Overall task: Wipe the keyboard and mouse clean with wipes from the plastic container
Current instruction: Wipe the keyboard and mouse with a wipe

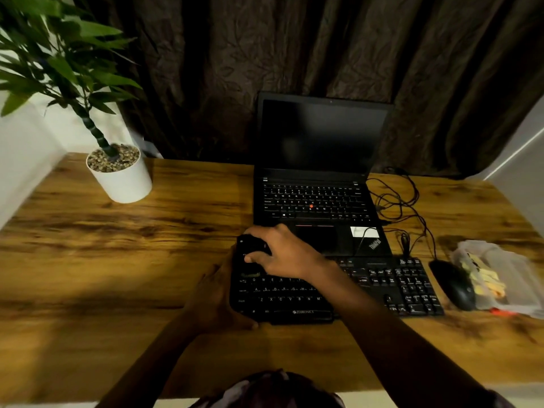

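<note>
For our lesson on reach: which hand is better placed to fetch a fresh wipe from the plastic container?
Right, probably. The plastic container lies right of the mouse, on the side of the right hand; the left hand grips the keyboard at its far left end.

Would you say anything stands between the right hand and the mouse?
Nothing visible blocks it. Only the flat keyboard lies between the right hand, at its far-left corner, and the mouse beside its right end.

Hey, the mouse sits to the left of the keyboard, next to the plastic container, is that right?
Not quite. The head view shows the mouse to the right of the keyboard, not the left. It is next to the plastic container, as you said.
</note>
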